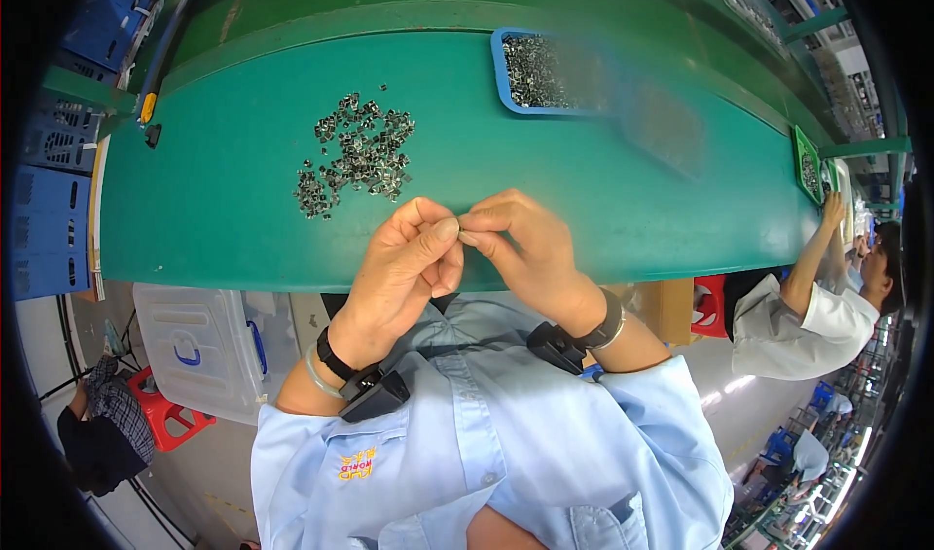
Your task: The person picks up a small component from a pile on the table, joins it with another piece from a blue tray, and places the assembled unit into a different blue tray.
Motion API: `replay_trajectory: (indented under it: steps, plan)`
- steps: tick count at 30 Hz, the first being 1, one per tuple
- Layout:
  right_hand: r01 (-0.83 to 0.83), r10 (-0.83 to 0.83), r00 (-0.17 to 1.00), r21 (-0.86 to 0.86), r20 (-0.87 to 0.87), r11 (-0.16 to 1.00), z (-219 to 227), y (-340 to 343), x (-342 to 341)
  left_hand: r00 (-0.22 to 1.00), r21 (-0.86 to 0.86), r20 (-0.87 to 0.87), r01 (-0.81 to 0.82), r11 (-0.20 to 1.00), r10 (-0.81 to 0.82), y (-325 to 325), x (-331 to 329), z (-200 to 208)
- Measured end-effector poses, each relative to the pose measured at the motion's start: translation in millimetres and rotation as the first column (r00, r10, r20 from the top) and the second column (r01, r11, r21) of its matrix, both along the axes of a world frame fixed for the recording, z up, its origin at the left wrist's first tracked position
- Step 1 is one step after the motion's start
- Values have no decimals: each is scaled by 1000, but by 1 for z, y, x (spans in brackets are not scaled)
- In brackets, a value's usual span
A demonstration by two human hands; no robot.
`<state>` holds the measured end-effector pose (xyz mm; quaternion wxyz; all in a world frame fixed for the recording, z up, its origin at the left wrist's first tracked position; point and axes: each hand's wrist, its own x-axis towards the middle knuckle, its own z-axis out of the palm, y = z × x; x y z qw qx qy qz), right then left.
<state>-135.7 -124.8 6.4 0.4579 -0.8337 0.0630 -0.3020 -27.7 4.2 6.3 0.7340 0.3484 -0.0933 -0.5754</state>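
Observation:
Just above the table's near edge, my left hand point(404, 258) and my right hand point(525, 253) meet, fingertips against fingertips. Both are closed in a pinch of thumb and forefinger. Whatever sits between the fingertips is too small and too covered to make out. Beyond my left hand, a loose heap of small dark and silvery metal parts point(365, 151) is spread over the green table point(233, 171). At the far side, a blue tray point(503, 73) holds many similar small parts; its right part is blurred by a hazy patch.
A clear lidded plastic box point(190, 341) stands below the table at left, near a red stool point(175, 419). Blue crates point(49, 229) are stacked at the left edge. To the right, another person point(812, 321) reaches towards a green tray point(806, 166).

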Motion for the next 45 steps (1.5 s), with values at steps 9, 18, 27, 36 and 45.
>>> replay_trajectory:
  steps: [9, 18, 27, 36, 45]
  plan:
    - [-46, 49, 998, -77, 39, 996, 9, -10, 3, 998, 31, 64, -14, 999, 12, 2, 5, 14]
    - [-62, 50, 995, 136, 85, 989, 8, 1, 0, 983, -120, -182, -10, 993, -12, 4, -8, 6]
    - [-114, 115, 987, -15, 113, 993, 10, -5, 1, 981, -154, -164, 81, 985, -106, 5, -1, 4]
    - [-120, 123, 988, -38, 97, 992, 8, -9, 0, 993, -48, -12, 114, 992, -114, 4, 6, 9]
    - [226, -231, 971, -96, -53, 970, 30, -62, 3, 998, -4, -59, 12, 1000, -13, 15, 11, -1]
